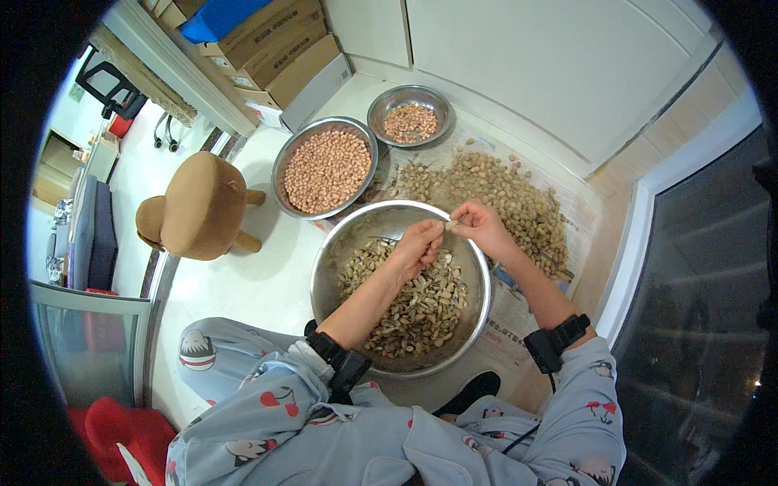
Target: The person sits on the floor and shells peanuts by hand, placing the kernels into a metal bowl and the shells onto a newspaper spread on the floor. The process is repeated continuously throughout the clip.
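Observation:
Above the far right rim of a large steel basin (331, 261), my two hands meet at one peanut in its shell (451, 225). My left hand (420, 244) pinches its left end with thumb and forefinger. At its other end are the fingertips of my right hand (480, 226). Beneath my hands the basin holds a heap of empty peanut shells (419, 316). A pile of unshelled peanuts (516, 200) lies on newspaper just beyond and right of my right hand. Whether the pinched shell is cracked is too small to tell.
A steel bowl of shelled peanuts (328, 173) stands beyond the basin at left, a smaller steel bowl (410, 115) with fewer kernels beside it. At left is a brown padded stool (203, 206). Cardboard boxes (273, 54) are stacked behind. White cabinet doors (516, 67) border the far side.

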### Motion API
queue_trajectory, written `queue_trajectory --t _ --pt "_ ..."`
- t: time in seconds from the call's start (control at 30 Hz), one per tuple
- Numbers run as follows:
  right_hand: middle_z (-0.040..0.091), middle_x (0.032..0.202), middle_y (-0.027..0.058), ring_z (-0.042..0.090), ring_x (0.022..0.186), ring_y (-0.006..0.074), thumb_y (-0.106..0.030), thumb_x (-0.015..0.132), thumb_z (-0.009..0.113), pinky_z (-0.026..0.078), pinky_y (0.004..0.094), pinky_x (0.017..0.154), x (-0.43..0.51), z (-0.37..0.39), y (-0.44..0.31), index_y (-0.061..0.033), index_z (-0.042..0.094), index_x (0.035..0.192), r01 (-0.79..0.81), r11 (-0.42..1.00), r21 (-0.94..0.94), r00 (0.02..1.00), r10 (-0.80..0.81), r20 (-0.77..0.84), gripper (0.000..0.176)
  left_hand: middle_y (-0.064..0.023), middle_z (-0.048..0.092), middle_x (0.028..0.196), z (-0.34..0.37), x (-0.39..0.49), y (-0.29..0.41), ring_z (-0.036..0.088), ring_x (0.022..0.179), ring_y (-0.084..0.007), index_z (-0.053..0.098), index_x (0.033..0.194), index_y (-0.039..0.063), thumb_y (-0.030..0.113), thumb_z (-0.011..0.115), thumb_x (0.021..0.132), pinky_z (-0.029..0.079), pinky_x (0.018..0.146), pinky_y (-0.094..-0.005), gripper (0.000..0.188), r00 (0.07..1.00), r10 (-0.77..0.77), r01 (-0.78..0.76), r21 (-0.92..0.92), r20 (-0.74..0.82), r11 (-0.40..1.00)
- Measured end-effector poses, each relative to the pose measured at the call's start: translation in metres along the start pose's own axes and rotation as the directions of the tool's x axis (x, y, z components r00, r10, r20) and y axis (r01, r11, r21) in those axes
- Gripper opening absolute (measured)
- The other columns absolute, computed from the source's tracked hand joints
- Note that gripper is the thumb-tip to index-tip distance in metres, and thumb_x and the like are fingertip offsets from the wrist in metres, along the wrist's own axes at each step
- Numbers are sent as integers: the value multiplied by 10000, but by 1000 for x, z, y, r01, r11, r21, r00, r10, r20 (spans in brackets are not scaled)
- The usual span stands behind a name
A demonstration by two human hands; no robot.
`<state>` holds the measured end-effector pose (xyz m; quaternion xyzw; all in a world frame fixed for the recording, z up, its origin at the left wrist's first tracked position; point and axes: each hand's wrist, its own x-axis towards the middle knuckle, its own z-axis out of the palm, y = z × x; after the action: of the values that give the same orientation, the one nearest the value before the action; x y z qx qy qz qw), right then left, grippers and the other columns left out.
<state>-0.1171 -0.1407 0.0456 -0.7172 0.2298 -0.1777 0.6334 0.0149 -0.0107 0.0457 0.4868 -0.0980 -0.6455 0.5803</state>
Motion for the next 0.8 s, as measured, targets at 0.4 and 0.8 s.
queue_trajectory --t 0.4,0.8 --pt "615 792 5 551 701 57 -19 806 638 457 218 649 -1 27 -5 -1 608 958 57 952 301 987 -8 -163 156 38 403 601 14 -7 1 310 470 -44 478 858 97 216 535 923 236 402 -171 147 990 93 -66 -239 105 969" --pt "604 728 -6 536 650 49 -2 800 617 447 206 601 -3 29 2 3 611 906 96 966 239 984 -55 -172 106 37 383 559 4 -2 4 297 442 -52 468 819 96 264 501 943 213 376 -183 211 994 33 -26 -70 102 997"
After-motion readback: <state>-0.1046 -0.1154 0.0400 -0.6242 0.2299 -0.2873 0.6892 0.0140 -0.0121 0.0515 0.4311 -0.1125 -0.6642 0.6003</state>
